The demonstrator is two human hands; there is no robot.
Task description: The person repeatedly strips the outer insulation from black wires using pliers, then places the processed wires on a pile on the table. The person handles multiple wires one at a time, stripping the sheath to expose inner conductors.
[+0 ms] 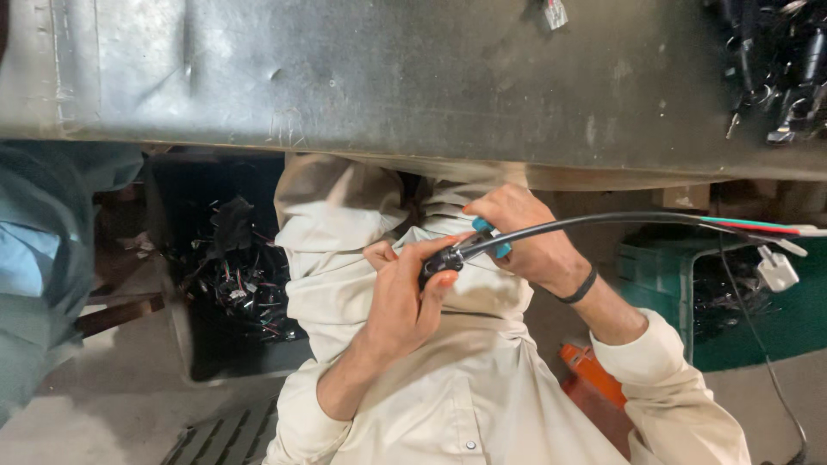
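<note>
My left hand [405, 297] grips the black end of a thick black cable [603, 221], close to my chest over my cream shirt. My right hand [525, 241], with a black band at the wrist, holds a small blue-handled tool [493, 238] against that cable end. From my hands the cable runs off to the right, where it splits into red and green wires [749, 226] and ends in a white plug [778, 271]. The tool's tip is hidden between my fingers.
A grey metal table [388, 77] spans the top, with a heap of black parts [784, 69] at its right. A dark bin of black wires [233, 275] stands on the left and a green crate [758, 331] on the right. Another person's teal sleeve [43, 250] is far left.
</note>
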